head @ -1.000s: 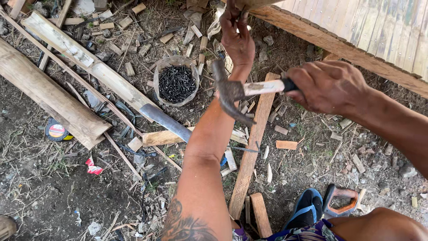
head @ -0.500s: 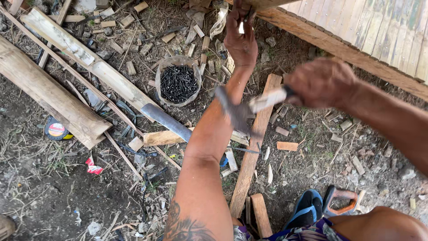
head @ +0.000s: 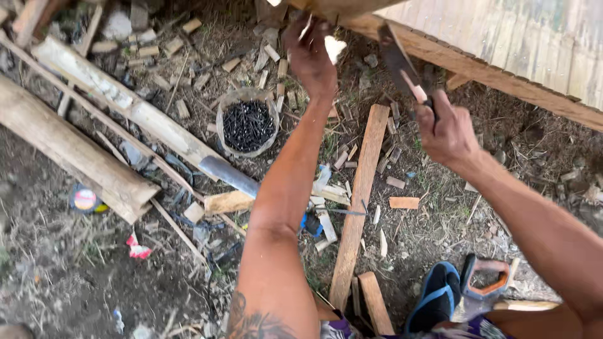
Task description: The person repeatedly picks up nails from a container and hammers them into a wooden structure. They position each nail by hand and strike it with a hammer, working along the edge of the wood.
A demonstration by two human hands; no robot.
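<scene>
My left hand (head: 311, 53) reaches up to the underside of a wooden beam (head: 483, 70) and pinches a small pale piece (head: 335, 47) against it. My right hand (head: 447, 129) grips the handle of a hammer (head: 402, 69), whose dark head points up toward the beam, just right of my left hand. The hammer is blurred with motion. Below my arms a long narrow plank (head: 361, 194) lies on the dirt.
A clear tub of dark nails (head: 247, 123) stands on the ground left of my left arm. Bamboo poles (head: 69, 150), a large blade (head: 229, 176), wood offcuts and a tape measure (head: 85, 199) lie around. An orange-handled saw (head: 480, 285) and a blue sandal (head: 433, 298) are at bottom right.
My right hand swung the hammer from low over the plank up and to the right toward the beam. My left hand stayed at the beam.
</scene>
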